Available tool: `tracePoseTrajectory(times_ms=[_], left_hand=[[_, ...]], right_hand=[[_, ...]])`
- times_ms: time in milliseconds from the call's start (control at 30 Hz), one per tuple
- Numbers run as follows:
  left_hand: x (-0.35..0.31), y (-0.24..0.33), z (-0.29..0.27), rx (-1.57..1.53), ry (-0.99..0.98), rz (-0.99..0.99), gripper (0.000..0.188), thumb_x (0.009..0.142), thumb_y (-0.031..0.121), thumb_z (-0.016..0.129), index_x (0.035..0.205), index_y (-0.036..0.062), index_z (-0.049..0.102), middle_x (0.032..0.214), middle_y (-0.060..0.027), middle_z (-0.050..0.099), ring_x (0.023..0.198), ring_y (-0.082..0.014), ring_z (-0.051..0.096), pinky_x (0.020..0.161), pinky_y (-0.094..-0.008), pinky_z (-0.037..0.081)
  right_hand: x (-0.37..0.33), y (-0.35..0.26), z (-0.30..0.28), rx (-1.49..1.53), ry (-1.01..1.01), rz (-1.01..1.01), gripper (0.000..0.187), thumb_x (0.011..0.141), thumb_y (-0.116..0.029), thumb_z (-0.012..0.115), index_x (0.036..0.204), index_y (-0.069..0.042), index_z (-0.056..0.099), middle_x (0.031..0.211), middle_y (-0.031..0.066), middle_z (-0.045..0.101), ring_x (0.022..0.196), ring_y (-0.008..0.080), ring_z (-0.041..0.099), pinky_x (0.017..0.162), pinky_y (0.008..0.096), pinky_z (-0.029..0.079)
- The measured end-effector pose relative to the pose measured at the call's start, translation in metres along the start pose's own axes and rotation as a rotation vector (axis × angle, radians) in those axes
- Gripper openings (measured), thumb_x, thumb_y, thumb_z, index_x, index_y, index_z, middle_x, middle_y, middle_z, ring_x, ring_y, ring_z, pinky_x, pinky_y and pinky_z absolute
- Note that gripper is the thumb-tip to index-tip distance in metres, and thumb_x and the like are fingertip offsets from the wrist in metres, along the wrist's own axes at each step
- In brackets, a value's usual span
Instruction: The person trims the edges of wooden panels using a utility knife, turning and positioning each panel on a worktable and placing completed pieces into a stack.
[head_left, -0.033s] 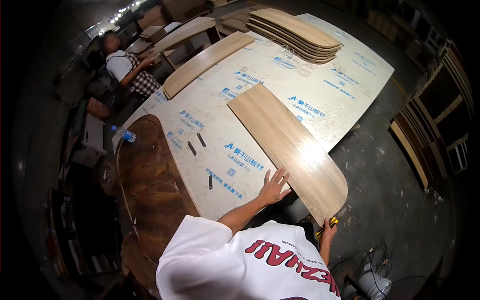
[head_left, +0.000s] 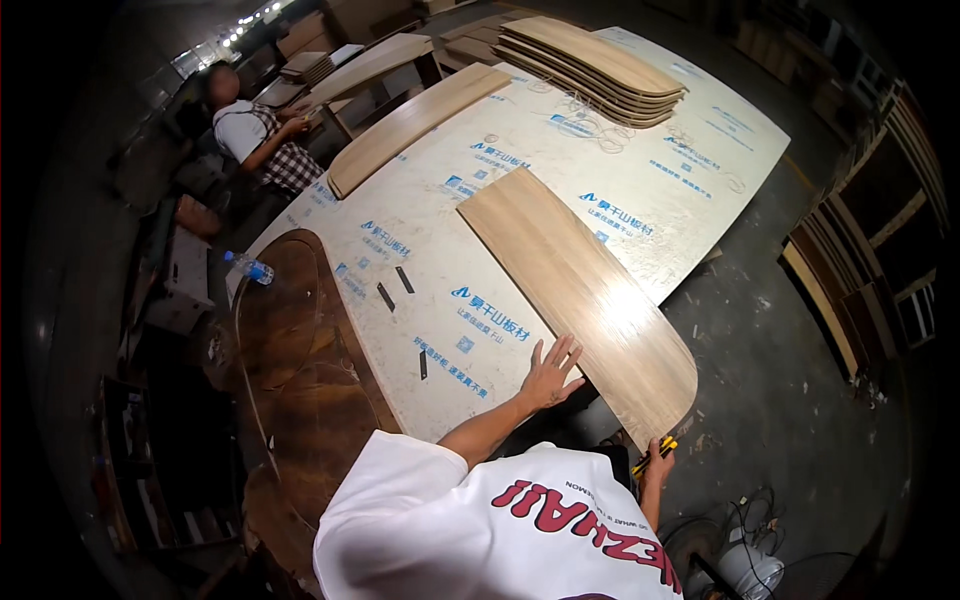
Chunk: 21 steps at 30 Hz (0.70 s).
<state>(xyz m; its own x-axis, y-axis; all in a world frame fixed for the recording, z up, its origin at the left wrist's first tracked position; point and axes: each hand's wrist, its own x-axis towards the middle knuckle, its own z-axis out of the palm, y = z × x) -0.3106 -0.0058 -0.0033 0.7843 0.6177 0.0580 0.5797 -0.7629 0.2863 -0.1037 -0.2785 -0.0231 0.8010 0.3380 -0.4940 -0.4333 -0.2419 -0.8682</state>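
Note:
A light wood-grain board with a rounded corner lies across the white sheet-covered table, its near end sticking out past the table edge. My left hand rests with fingers spread on the board's left edge. At the near end, my right hand is closed round a yellow and black utility knife, close to the board's corner. The knife's blade cannot be made out. Several dark blades or thin strips lie on the sheet to the left.
A stack of similar boards and a single board lie on the far part of the table. A brown panel with a water bottle is at left. Another person stands far left. Cables trail at lower right.

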Motion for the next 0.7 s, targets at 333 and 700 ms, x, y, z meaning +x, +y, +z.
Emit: tracePoseTrajectory(times_ms=[333, 700], left_hand=[[-0.001, 0.004, -0.013, -0.031, -0.021, -0.026, 0.071, 0.102, 0.052, 0.041, 0.157, 0.0093, 0.029, 0.167, -0.0137, 0.013, 0.155, -0.0275, 0.007, 0.118, -0.0603, 0.010], [-0.002, 0.002, -0.014, -0.055, -0.067, -0.051, 0.074, 0.101, 0.054, 0.042, 0.159, 0.0133, 0.023, 0.168, -0.0136, 0.010, 0.154, -0.0286, 0.009, 0.120, -0.0579, 0.006]], right_hand=[[-0.012, 0.001, -0.015, -0.026, -0.106, 0.062, 0.019, 0.089, -0.015, 0.075, 0.098, -0.008, 0.059, 0.077, 0.0019, 0.061, 0.060, 0.0143, 0.058, 0.055, 0.0284, 0.049], [-0.016, -0.013, -0.020, -0.142, -0.191, 0.063, 0.019, 0.085, -0.009, 0.075, 0.094, -0.005, 0.059, 0.075, 0.0033, 0.060, 0.062, 0.0167, 0.060, 0.057, 0.0320, 0.049]])
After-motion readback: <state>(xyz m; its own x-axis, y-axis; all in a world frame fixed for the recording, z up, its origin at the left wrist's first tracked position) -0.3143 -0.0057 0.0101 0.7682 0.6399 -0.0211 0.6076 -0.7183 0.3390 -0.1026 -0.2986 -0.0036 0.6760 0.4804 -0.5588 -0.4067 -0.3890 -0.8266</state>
